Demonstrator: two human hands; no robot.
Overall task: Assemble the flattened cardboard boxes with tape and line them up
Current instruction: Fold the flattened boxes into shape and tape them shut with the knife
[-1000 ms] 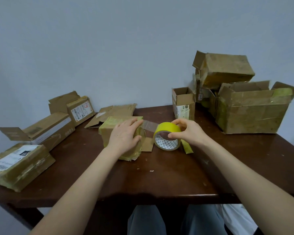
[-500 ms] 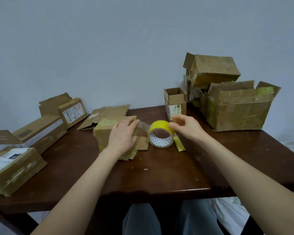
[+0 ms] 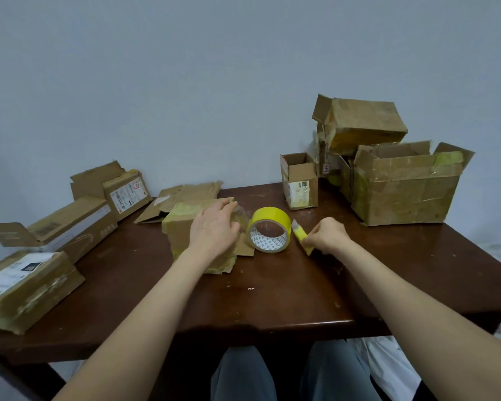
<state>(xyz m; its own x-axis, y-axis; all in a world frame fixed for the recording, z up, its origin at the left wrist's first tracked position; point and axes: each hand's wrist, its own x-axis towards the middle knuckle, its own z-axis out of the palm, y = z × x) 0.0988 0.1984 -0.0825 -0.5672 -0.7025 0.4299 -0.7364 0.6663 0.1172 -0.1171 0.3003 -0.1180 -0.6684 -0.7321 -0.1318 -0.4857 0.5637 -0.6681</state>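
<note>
Left hand (image 3: 214,231) is laid palm-down on the box (image 3: 182,227), fingers nearly straight over its right top edge; nothing is grasped. Right hand (image 3: 327,237) is clenched round a yellow cutter (image 3: 300,235), whose tip is pointed toward the tape roll (image 3: 272,218). The roll is stood on edge on the table (image 3: 272,299), between the hands and just right of the box. A clear strip (image 3: 242,217) is seen running from roll to box at the left fingertips. Flat cardboard (image 3: 185,195) is lying behind the box. Taped boxes (image 3: 26,287) are grouped at the left edge. Open boxes (image 3: 402,189) are stacked at right rear.
</note>
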